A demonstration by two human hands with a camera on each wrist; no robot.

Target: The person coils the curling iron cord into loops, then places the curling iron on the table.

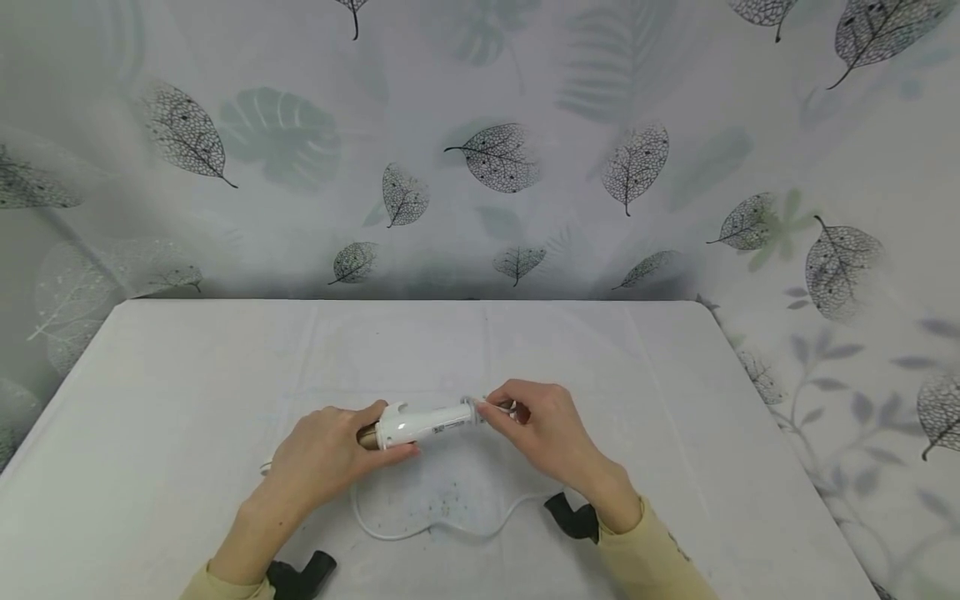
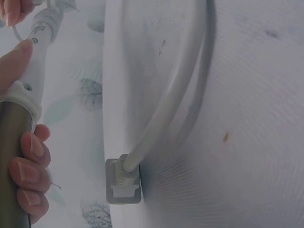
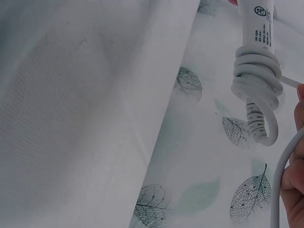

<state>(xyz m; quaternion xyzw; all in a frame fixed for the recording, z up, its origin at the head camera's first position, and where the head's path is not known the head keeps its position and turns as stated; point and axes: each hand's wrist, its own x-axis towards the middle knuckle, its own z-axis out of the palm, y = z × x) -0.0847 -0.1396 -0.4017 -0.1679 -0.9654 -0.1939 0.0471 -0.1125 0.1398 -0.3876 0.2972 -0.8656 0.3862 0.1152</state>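
A curling iron with a white handle [image 1: 431, 423] and a bronze-coloured barrel [image 2: 13, 161] is held above the table, tilted slightly up to the right. My left hand [image 1: 326, 454] grips it around the barrel, with the thumb along the handle. At the handle's far end, several turns of the white cord [image 3: 256, 71] are wound around it. My right hand [image 1: 551, 429] pinches the cord beside these turns. The cord's loose length [image 1: 442, 527] curves across the table below both hands. Its plug [image 2: 124, 183] shows in the left wrist view.
A white cloth covers the table [image 1: 225, 358], with small dark specks [image 1: 446, 504] near the cord. Behind it hangs a leaf-patterned backdrop [image 1: 420, 83]. Black curved pieces [image 1: 303, 575] sit at both wrists.
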